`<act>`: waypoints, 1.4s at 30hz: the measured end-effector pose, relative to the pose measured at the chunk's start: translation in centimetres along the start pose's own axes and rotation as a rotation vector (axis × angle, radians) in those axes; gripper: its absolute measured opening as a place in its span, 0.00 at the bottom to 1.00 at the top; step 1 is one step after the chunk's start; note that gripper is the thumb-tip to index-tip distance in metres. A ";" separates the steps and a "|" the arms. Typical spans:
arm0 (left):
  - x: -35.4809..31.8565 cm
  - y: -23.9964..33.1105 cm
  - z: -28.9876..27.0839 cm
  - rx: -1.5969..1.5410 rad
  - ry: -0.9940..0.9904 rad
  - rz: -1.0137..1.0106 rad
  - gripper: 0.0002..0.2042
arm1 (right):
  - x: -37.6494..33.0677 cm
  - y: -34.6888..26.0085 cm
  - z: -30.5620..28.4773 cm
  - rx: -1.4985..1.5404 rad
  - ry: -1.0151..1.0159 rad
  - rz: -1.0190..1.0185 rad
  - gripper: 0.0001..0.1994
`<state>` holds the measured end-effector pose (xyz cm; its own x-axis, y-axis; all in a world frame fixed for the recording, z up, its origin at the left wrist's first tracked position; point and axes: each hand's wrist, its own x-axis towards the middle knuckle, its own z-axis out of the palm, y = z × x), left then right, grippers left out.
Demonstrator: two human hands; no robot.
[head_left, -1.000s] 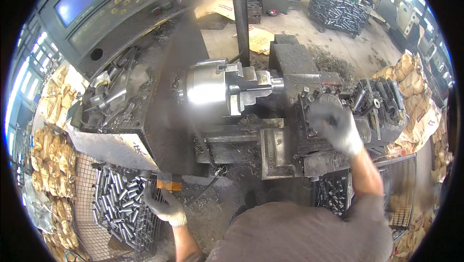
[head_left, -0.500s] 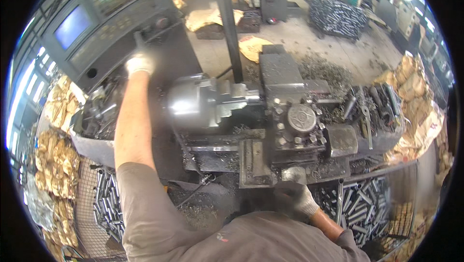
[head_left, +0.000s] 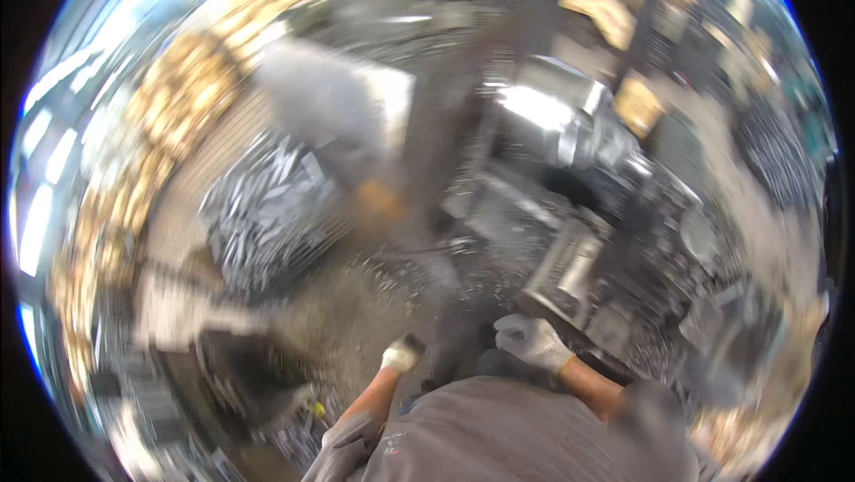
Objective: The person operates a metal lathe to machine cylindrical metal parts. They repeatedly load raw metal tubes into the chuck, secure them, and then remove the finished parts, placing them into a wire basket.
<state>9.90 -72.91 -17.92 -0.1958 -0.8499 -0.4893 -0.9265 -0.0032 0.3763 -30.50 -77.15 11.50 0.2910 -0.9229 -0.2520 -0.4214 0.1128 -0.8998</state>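
Note:
The whole view is smeared by motion. My left hand (head_left: 403, 354), in a whitish glove with dark finger ends, hangs low in front of my body, away from the machine. Blur hides how its fingers lie. Right of it, my right hand (head_left: 534, 342) wears a pale, dirty glove. Its fingers point left, loosely bent and partly apart, and nothing shows in them. Beyond that hand stands the lathe, with its shiny round chuck (head_left: 548, 106) and dark tool carriage (head_left: 570, 268). Neither hand visibly touches the machine.
Left of the lathe, a wire basket holds a heap of grey metal tubes (head_left: 272, 210). Metal chips (head_left: 401, 291) lie scattered on the floor before me. Brown wrapped stacks (head_left: 183, 95) stand at far left. A dark bin-like shape (head_left: 232, 362) is at lower left.
The view has swung left, so the lathe now sits further right. My left hand has come down from the control panel to my front. My right hand has left the carriage's near side.

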 end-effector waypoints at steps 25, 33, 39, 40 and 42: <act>-70.3 21.8 29.8 -0.192 2.143 -3.168 0.27 | -9.9 -26.5 60.8 -0.917 -1.645 -1.060 0.21; -74.1 20.7 28.2 -0.452 2.425 -2.922 0.23 | -17.8 -35.2 73.5 -0.510 -1.905 -1.554 0.19; -74.0 20.9 26.5 -0.994 3.792 -1.266 0.16 | -26.6 -44.2 81.6 0.014 -2.224 -1.738 0.15; -72.9 19.6 25.2 -0.889 3.818 -1.344 0.17 | -29.2 -45.2 83.2 0.198 -2.187 -1.830 0.14; -68.4 16.4 26.1 -1.047 3.690 -1.519 0.15 | -36.0 -47.8 85.6 0.106 -2.065 -2.122 0.15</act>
<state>-0.27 -1.11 1.19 -0.1543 0.8548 -0.4955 -0.4127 0.3999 0.8184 52.66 -17.83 33.06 -0.1482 0.9127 0.3808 0.8872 0.2927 -0.3565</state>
